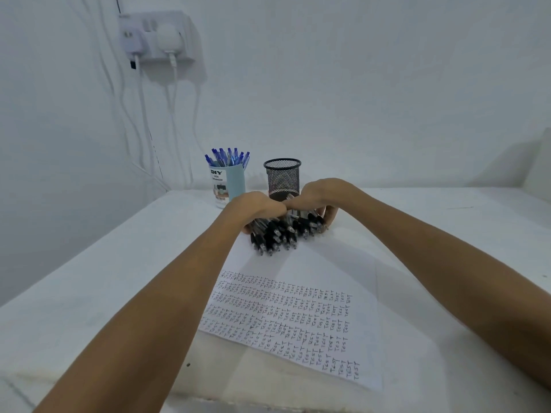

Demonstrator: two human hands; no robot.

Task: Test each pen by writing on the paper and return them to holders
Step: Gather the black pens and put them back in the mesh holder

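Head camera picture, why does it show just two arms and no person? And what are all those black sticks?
The camera sits on the person's head and looks down, so you see what they see: their own arms. There is no robot here. The left hand and right hand are curled round a bunch of black pens, at the far end of a white paper covered in rows of the word TEST. Behind the hands stand two holders on the white table: a black mesh cup, which looks empty, and a light blue cup full of blue pens.
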